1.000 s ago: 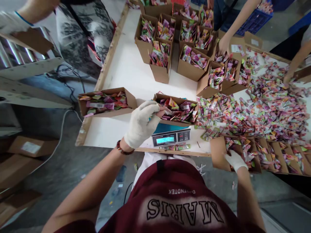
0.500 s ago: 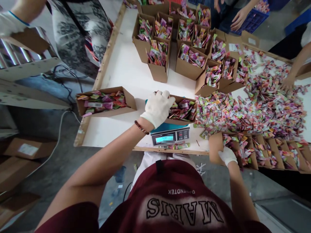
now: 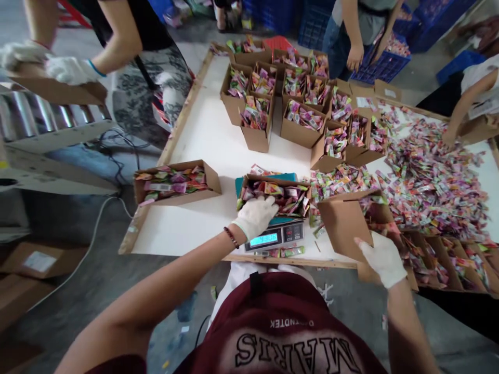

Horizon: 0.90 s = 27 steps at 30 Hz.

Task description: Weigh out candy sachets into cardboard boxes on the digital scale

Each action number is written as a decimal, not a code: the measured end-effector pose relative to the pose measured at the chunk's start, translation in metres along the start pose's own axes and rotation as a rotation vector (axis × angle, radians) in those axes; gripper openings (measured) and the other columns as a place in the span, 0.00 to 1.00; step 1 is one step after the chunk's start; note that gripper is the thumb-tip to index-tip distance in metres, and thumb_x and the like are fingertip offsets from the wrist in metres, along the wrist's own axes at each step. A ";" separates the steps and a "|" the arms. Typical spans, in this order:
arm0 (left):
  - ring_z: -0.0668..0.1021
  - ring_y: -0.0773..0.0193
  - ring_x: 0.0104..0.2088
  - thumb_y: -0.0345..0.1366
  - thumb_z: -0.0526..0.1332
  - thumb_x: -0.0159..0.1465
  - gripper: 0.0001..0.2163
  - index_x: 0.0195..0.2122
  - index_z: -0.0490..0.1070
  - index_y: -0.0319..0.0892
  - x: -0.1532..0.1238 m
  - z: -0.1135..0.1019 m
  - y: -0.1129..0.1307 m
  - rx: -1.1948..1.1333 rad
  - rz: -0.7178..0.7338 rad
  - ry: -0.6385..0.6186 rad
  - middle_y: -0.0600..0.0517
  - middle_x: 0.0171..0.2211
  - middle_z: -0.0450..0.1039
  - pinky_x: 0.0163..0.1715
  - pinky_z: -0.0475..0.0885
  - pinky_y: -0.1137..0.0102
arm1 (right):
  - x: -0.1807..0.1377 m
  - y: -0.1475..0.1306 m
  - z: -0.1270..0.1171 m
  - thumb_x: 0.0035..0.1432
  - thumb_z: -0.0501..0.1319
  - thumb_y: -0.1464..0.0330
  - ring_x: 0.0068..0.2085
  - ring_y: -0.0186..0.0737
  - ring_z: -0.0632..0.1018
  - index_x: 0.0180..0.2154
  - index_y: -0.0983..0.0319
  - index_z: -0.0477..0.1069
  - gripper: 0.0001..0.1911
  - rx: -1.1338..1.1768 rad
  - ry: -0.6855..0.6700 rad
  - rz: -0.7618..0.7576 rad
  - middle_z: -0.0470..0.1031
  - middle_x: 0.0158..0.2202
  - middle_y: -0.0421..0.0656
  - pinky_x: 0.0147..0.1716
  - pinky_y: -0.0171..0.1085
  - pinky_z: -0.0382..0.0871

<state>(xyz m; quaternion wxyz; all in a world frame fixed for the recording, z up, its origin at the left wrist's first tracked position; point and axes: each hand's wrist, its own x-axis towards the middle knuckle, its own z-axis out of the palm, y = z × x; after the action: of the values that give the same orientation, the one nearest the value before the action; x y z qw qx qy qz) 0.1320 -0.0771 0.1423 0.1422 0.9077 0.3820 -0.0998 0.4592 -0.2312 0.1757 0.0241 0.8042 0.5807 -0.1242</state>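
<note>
My left hand (image 3: 255,215), in a white glove, grips the near edge of an open cardboard box (image 3: 273,195) full of bright sachets. That box rests on a digital scale (image 3: 275,236) with a teal platform, at the table's front edge. My right hand (image 3: 384,258), also gloved, holds a second cardboard box (image 3: 345,223) by its near corner. This box is lifted and tilted just right of the scale, and some sachets show inside it.
A filled box (image 3: 175,182) lies at the table's left edge. Several upright filled boxes (image 3: 296,104) stand at the back. Loose sachets (image 3: 424,176) cover the right side, with a row of boxes (image 3: 448,259) along the front right. Other people (image 3: 74,70) work around the table.
My left hand slid from the far rim of the box on the scale to its near edge. My right hand lifted a box out of the front-right row and tilted it toward the scale.
</note>
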 end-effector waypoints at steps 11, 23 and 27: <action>0.82 0.50 0.42 0.30 0.54 0.62 0.16 0.38 0.82 0.51 -0.183 0.019 -0.083 -0.152 -0.280 -0.040 0.47 0.46 0.81 0.40 0.78 0.58 | 0.093 -0.192 0.009 0.66 0.53 0.72 0.46 0.45 0.80 0.50 0.59 0.78 0.17 -0.248 -0.331 -0.673 0.81 0.48 0.47 0.42 0.39 0.67; 0.76 0.58 0.33 0.39 0.57 0.60 0.10 0.25 0.77 0.48 -0.141 0.113 -0.195 -0.299 -0.460 0.200 0.53 0.36 0.79 0.32 0.69 0.67 | 0.088 -0.159 0.000 0.69 0.58 0.65 0.57 0.45 0.76 0.53 0.60 0.75 0.15 0.268 0.007 -0.776 0.76 0.56 0.49 0.58 0.44 0.67; 0.73 0.59 0.34 0.39 0.58 0.58 0.09 0.28 0.76 0.45 -0.106 0.113 -0.233 -0.231 -0.471 0.188 0.51 0.40 0.78 0.32 0.65 0.68 | 0.092 -0.085 0.014 0.70 0.56 0.64 0.53 0.42 0.78 0.56 0.65 0.71 0.18 0.480 0.153 -0.260 0.77 0.53 0.51 0.56 0.42 0.72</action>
<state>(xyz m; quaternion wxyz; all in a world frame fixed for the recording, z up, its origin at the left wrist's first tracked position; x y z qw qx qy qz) -0.1176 -0.0299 0.0250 0.1816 0.7769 0.6028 -0.0012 0.4042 -0.1213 0.1505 -0.2272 0.7126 0.6332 -0.1991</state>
